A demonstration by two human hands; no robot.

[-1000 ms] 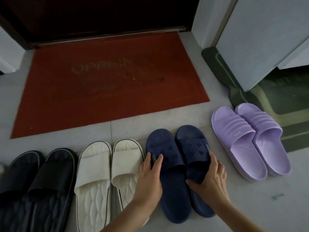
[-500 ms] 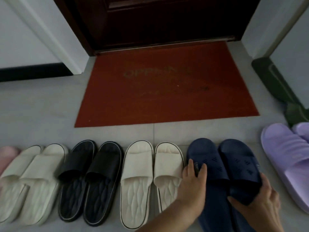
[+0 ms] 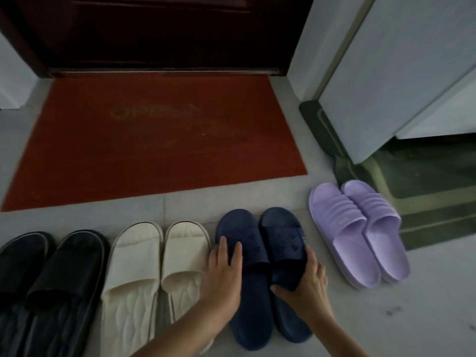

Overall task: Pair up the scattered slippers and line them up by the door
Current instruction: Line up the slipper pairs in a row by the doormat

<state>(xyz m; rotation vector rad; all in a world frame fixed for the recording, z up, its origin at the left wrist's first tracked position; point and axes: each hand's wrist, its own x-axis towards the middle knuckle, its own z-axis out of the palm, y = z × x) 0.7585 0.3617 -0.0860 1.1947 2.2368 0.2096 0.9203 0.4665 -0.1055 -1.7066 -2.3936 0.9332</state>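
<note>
Both hands on the navy pair (image 3: 260, 266), set on the grey tiled floor (image 3: 386, 318) between the cream pair (image 3: 154, 269) and the lilac pair (image 3: 360, 233), in the row before the red doormat (image 3: 154, 140) and the dark door (image 3: 154, 32). Left hand (image 3: 223, 276) laid flat on the strap of the left navy slipper, fingers (image 3: 237, 253) spread and released, only pressing. Right hand (image 3: 306, 282) grasping the right navy slipper at its outer edge, thumb under the strap, other fingers over the side. To do well here: probably slide, not lift; keep the two inner edges touching; bring the toes level with the cream toes; leave a narrow gap on each side, so no pair overlaps. Lilac pair a little tilted and further forward, so maybe to straighten after. Navy slippers of soft matte foam or rubber, rounded toes, small slanted vents cut in the wide straps. Cream ones with a wavy pattern in the footbed and a dark outline. Lilac ones ribbed on the strap. Black pair (image 3: 49, 284) at far left, smooth and a little glossy. Doormat coarse, with faded letters.
</note>
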